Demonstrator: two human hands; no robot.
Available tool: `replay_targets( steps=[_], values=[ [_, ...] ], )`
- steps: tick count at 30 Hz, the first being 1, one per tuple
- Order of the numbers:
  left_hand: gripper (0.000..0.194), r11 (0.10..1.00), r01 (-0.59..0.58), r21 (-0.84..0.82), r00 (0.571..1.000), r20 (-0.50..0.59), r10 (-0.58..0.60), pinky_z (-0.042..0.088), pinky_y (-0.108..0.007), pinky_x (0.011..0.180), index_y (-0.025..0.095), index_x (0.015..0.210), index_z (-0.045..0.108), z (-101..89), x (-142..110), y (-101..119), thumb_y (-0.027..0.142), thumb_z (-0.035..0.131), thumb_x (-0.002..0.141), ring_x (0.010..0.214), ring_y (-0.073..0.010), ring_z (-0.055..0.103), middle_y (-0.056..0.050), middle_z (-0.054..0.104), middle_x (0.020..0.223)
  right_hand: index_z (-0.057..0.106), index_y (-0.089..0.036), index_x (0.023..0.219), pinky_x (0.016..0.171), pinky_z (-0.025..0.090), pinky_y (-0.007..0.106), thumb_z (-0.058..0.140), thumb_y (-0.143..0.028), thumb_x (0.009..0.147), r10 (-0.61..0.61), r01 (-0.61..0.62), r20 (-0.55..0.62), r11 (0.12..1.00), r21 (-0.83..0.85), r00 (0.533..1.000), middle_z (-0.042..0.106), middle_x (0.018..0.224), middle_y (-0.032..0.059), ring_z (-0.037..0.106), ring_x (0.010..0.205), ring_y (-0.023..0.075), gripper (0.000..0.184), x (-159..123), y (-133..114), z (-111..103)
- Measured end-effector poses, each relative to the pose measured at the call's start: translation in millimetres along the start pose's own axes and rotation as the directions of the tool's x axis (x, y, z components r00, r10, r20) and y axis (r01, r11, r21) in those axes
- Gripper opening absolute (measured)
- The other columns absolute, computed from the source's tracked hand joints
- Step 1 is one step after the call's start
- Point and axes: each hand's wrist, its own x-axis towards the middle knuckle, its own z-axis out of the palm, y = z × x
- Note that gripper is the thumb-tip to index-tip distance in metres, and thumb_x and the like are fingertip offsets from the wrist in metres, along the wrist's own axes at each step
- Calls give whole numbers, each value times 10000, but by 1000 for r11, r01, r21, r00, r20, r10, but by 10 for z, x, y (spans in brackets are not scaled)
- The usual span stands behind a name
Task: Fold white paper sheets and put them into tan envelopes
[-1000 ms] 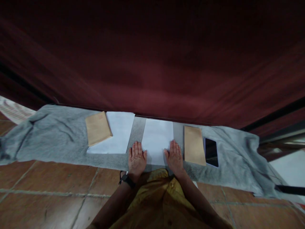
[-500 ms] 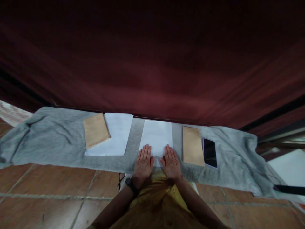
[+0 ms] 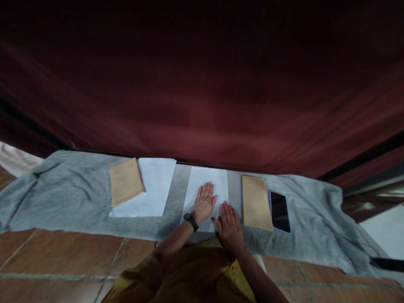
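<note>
A white sheet of paper [image 3: 197, 181] lies straight in front of me on a grey cloth [image 3: 91, 225]. My left hand [image 3: 204, 204], with a dark watch [image 3: 191, 221] at its wrist, rests flat over the middle of the sheet, fingers stretched out. At the sheet's right edge lies my right hand [image 3: 229, 225], also flat, its fingers pointing away from me. Neither hand grips anything. Just right of it is a brown envelope [image 3: 257, 204], with a phone [image 3: 280, 212], its screen dark, beside that.
To the left, several brown envelopes [image 3: 126, 181] are stacked partly over a pile of white paper [image 3: 156, 189]. A dark red curtain-like surface [image 3: 202, 105] rises behind the cloth. Brown floor tiles [image 3: 63, 252] show in front. At far right is a white panel [image 3: 383, 231].
My left hand has moved forward and right, from the sheet's left edge to its middle. My right hand stays flat near the right edge. The whole view has shifted slightly.
</note>
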Motion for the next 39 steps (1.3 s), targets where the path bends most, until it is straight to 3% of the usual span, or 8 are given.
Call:
replay_targets(
  steps=[4, 11, 16, 22, 28, 33, 39],
  values=[
    [593, 1000, 1, 29, 1000, 17, -1, 286, -536, 1234, 116, 1585, 336, 81, 202, -180, 382, 293, 1056, 1524, -286, 335, -181, 386, 1618, 380, -132, 1577, 1204, 358, 555, 334, -354, 1072, 66, -66, 2, 995, 75, 998, 493, 1558, 163, 404, 1486, 295, 553, 234, 50, 36],
    [620, 997, -46, 63, 997, 72, 41, 251, -527, 1235, 140, 1601, 311, 57, 390, -388, 244, 337, 990, 1543, -281, 290, -152, 360, 1642, 492, -72, 1501, 1235, 305, 471, 225, -289, 1069, 92, -107, 145, 989, 98, 985, 477, 1568, 165, 398, 1491, 257, 552, 1317, -30, 296],
    [629, 997, 3, 81, 995, 97, -11, 245, -515, 1240, 130, 1603, 309, 74, 560, -533, 196, 309, 977, 1546, -264, 284, -147, 348, 1649, 468, -141, 1528, 1237, 261, 521, 246, -329, 1085, 101, -113, 180, 992, 58, 979, 466, 1579, 139, 383, 1500, 253, 530, 1728, -48, 514],
    [583, 993, 91, 69, 995, 37, -94, 228, -478, 1254, 97, 1576, 358, 62, 644, -686, 278, 255, 1032, 1544, -253, 289, -148, 369, 1637, 473, -128, 1526, 1239, 241, 510, 319, -363, 1080, 111, -112, 162, 994, -4, 980, 409, 1613, 146, 357, 1511, 288, 528, 1821, 125, 610],
    [594, 976, 204, 74, 979, 10, -206, 217, -465, 1263, 70, 1572, 365, 0, 621, -727, 330, 254, 1050, 1545, -260, 288, -164, 385, 1624, 440, -103, 1542, 1224, 245, 509, 342, -372, 1076, 219, -213, 86, 975, -65, 972, 393, 1612, 195, 373, 1500, 297, 547, 1787, 306, 639],
    [600, 946, 302, 116, 953, -9, -303, 214, -462, 1269, 39, 1566, 370, -62, 363, -862, 317, 257, 1047, 1541, -271, 298, -165, 352, 1633, 377, -67, 1571, 1231, 224, 497, 321, -381, 1073, 297, -286, 81, 950, -128, 951, 365, 1624, 205, 341, 1511, 303, 591, 1733, 404, 647],
    [594, 943, 314, 109, 949, -42, -311, 207, -470, 1273, 47, 1568, 371, -117, 105, -944, 306, 278, 1041, 1548, -269, 281, -151, 362, 1631, 352, -73, 1584, 1226, 222, 495, 292, -394, 1074, 293, -282, 67, 950, -137, 954, 373, 1623, 203, 336, 1510, 299, 605, 1716, 421, 664]
  ],
)
